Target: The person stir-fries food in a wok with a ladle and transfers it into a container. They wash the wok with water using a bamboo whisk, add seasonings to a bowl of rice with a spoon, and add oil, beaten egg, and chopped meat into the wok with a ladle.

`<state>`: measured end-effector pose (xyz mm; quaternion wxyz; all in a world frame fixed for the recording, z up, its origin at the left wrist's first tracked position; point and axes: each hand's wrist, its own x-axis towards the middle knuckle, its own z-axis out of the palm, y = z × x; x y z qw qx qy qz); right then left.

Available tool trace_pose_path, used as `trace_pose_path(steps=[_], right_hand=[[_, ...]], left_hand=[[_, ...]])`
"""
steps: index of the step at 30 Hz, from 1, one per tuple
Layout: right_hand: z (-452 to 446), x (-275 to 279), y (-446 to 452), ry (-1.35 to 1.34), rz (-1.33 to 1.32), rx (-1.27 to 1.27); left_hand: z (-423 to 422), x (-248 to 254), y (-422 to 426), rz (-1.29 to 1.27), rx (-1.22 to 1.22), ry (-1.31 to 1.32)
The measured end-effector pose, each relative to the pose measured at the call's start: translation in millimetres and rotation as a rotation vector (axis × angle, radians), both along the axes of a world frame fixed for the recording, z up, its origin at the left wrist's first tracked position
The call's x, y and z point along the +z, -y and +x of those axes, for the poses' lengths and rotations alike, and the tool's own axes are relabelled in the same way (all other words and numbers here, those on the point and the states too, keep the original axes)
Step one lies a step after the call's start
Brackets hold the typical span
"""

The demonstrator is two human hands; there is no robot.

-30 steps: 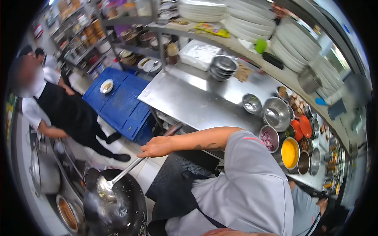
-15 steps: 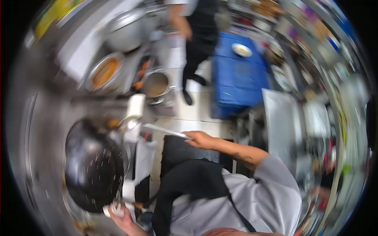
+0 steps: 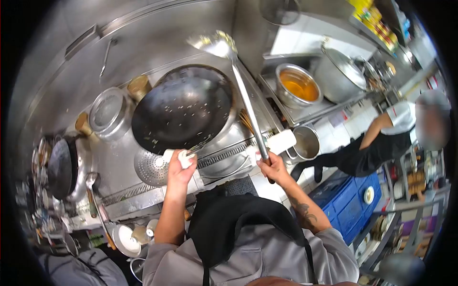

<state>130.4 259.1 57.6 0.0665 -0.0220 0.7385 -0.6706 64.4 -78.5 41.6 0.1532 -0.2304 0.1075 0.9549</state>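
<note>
My left hand (image 3: 182,166) is closed around a white cloth (image 3: 174,156) at the near edge of a black wok (image 3: 183,112). Small white bits, like rice grains, are scattered inside the wok, which sits tilted on the steel range. The handle of a long metal ladle (image 3: 247,97) is gripped in my right hand (image 3: 271,167). Its bowl is raised beyond the wok's far right rim, with some pale food on it. Another white cloth (image 3: 281,141) lies beside the ladle's handle, near my right hand.
A perforated strainer (image 3: 150,168) lies left of my left hand. At the right are a bowl of orange liquid (image 3: 298,86), a large lidded pot (image 3: 339,74), a smaller pot (image 3: 306,143) and a blue chest (image 3: 346,205). Another person (image 3: 381,136) stands there. A second wok (image 3: 62,167) is far left.
The view has swung from the counter to the range. The ladle, earlier low in the wok, is now raised past it. My left hand has come into view holding the cloth at the wok.
</note>
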Motion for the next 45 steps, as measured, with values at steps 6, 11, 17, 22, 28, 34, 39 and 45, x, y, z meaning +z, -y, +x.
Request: trace_pose_path(steps=[6, 11, 17, 22, 28, 34, 39, 45], right_hand=[[-19.0, -81.0, 12.7, 0.285, 0.005, 0.014], [-45.6, -71.1, 8.2, 0.347, -0.004, -0.045], [-92.3, -82.0, -14.3, 0.369, 0.160, 0.077], [-140.0, -61.0, -10.6, 0.299, 0.252, 0.098], [-233.6, -4.4, 59.3, 0.083, 0.262, 0.328], [-331.8, 43.0, 208.8, 0.048, 0.312, 0.459], [-407.1, 21.1, 331.5, -0.012, 0.449, 0.531], [-452.2, 25.0, 425.7, 0.746, -0.134, 0.510]], left_hand=[[-56.9, -28.6, -35.5, -0.123, -0.006, 0.042], [-98.3, -60.8, -33.1, -0.257, -0.078, 0.062], [-117.5, -87.1, -38.9, -0.269, -0.071, 0.085], [-121.9, -84.7, -53.5, -0.197, -0.018, 0.089], [-123.1, -96.0, -61.9, -0.256, 0.014, 0.088], [-104.6, -78.9, -66.8, -0.509, 0.023, 0.159], [-14.3, -83.5, -37.9, -0.871, 0.172, 0.026], [102.9, -101.1, -15.8, -1.124, 0.126, -0.038]])
